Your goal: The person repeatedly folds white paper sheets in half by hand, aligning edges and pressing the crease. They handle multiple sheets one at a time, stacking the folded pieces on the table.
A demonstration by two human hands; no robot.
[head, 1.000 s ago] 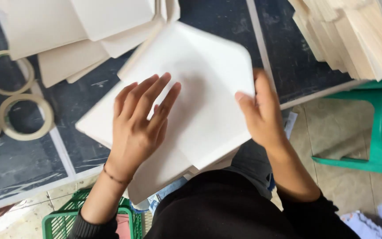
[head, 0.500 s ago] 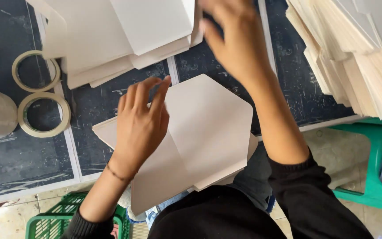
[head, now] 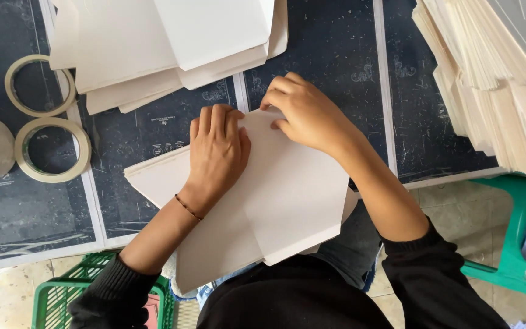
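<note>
- here, the folded white card sheet (head: 287, 195) lies at the near edge of the dark worktop (head: 330, 55), its lower part hanging over the person's lap.
- the left hand (head: 217, 152) presses flat on the sheet, fingers together and extended, gripping nothing.
- the right hand (head: 308, 113) rests at the sheet's far tip, fingers curled and pinching down on the fold there.
- risk: the sheet overhangs the near edge, so uneven pressure could let it slide or skew the crease; a slip at the tip might leave a crooked fold.
- a stack of white sheets (head: 165, 42) sits at the far edge, another pile (head: 494, 79) at the right edge, two tape rolls (head: 53, 149) near the left edge.
- half a second earlier the right hand was up by the far stack; now it is down on the sheet's tip, while the left hand has stayed pressing.
</note>
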